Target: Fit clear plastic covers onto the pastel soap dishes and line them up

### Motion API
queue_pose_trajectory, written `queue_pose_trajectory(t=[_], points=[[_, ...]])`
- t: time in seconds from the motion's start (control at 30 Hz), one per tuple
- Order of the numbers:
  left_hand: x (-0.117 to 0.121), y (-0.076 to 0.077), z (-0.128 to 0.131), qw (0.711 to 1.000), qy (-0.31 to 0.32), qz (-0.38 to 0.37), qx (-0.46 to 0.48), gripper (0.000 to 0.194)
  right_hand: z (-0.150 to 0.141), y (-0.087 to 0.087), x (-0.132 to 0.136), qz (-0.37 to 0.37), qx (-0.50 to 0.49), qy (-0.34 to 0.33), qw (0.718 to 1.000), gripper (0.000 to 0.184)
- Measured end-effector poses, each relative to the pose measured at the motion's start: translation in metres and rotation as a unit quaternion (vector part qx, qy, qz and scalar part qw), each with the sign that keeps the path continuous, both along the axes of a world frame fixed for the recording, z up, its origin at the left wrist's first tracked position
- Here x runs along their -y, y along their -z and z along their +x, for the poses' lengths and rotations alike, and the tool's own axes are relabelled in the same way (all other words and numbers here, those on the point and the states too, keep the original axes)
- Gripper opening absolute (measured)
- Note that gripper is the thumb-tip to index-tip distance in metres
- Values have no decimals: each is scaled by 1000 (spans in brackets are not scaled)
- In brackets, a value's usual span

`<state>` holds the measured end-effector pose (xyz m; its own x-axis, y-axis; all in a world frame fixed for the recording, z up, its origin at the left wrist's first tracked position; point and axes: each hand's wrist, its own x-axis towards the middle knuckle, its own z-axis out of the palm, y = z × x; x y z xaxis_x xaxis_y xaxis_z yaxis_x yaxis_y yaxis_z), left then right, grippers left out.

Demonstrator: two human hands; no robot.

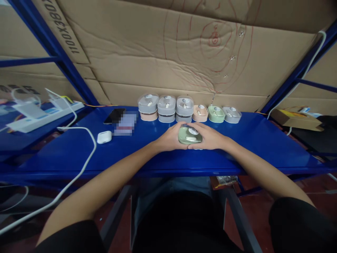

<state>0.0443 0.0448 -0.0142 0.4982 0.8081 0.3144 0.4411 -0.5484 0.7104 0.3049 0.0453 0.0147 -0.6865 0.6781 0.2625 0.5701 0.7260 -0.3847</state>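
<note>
Through the head camera I see my left hand (170, 137) and right hand (209, 137) closed on opposite sides of a pale green lidded plastic case (190, 135), both gripping it over the middle of the blue steel shelf (244, 151). An even squeeze from both sides keeps the case square and leaves its clear lid in view. Just behind my hands stands a row of lidded plastic cases (166, 106), some stacked in pairs, close but not touching my fingers

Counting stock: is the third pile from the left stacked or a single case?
Stacked: a grey case sits on top of a second grey case, with a dark line between them.
</note>
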Motion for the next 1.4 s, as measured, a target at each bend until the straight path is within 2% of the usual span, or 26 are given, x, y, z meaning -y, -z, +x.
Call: queue_pose_trajectory(t=[0.13,0.2,0.27,0.37,0.43,0.53,0.67,0.87,1.03,1.1,1.2,1.3,1.4], points=[[-1,-1,-2,999,-11,2,-30,128,-7,-2,-7,23,-9,-1,1000,99],[-3,-2,-5,999,-14,13,-43,124,5,-4,-15,36,-42,10,998,91],[-4,-3,-8,997,-12,31,-73,101,27,-6,-24,42,-72,53,995,84],[-4,-4,-10,992,-6,39,-116,62,62,-5,-36,13,-77,135,988,78],[-3,-5,-10,992,5,44,-117,51,77,-3,-43,-10,-55,171,984,75],[-4,-6,-10,993,20,56,-100,43,84,-1,-48,-26,-27,198,980,74],[-10,-13,-18,995,0,64,-77,45,82,-1,-49,-47,-17,199,979,79],[-30,-28,-52,989,-78,68,-104,56,90,5,-55,-48,31,155,986,94],[-40,-29,-68,982,-70,45,-167,55,93,7,-60,-65,45,137,987,95],[-40,-29,-68,981,-59,39,-178,52,94,6,-60,-69,47,132,988,94],[-35,-31,-63,986,-63,47,-146,54,94,6,-59,-65,49,129,988,95],[-26,-31,-50,992,-57,64,-94,55,94,7,-59,-60,50,130,988,96],[-15,-25,-32,994,-18,70,-78,51,93,8,-59,-59,44,131,989,95]])
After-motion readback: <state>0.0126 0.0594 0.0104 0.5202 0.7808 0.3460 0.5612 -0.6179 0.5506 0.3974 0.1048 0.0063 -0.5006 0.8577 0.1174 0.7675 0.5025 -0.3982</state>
